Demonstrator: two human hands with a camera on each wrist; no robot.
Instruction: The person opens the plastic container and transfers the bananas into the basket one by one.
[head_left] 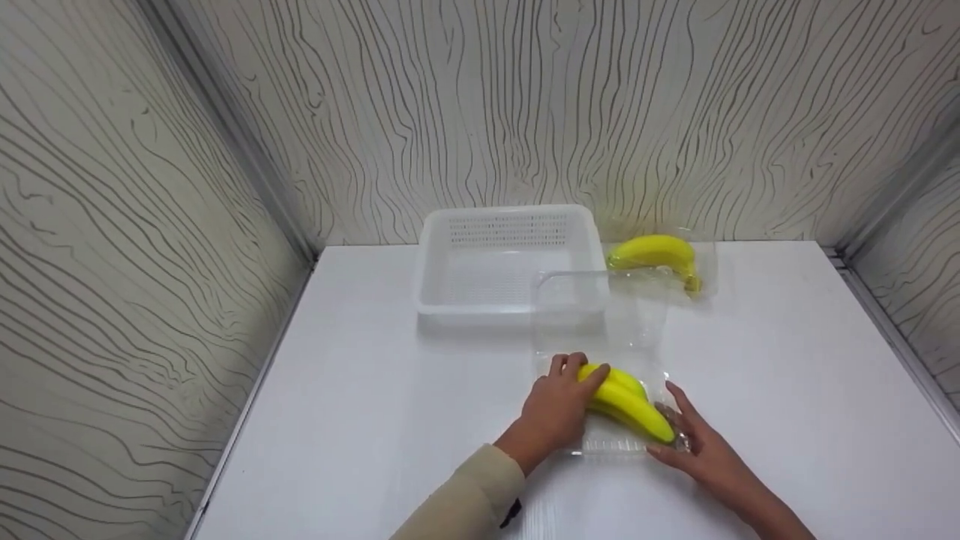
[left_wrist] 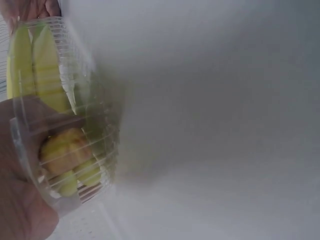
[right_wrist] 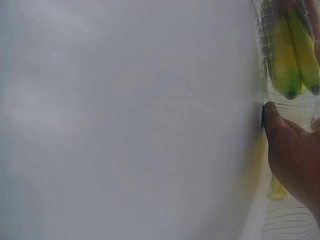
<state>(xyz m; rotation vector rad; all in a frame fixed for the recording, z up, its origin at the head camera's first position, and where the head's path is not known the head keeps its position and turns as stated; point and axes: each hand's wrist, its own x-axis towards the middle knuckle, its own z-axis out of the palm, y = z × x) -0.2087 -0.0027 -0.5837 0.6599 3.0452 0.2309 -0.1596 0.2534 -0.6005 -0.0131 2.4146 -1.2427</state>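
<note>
A bunch of yellow bananas (head_left: 630, 409) lies in the base of a clear plastic clamshell container (head_left: 611, 448), whose lid (head_left: 592, 322) is raised open on the far side. My left hand (head_left: 555, 411) grips the bunch at its stem end, fingers reaching over the top. At the container's near right corner, my right hand (head_left: 703, 444) holds the wall between thumb and fingers. The left wrist view shows the stem end (left_wrist: 66, 150) through the ribbed plastic. Banana tips (right_wrist: 290, 87) appear beside the right thumb in the right wrist view.
Behind the container stands a white plastic basket (head_left: 510, 308) with slotted walls. To its right, another bunch of bananas (head_left: 660, 247) sits in a clear container (head_left: 709, 262) near the patterned back wall (head_left: 510, 112). The white table (head_left: 345, 420) surrounds these things.
</note>
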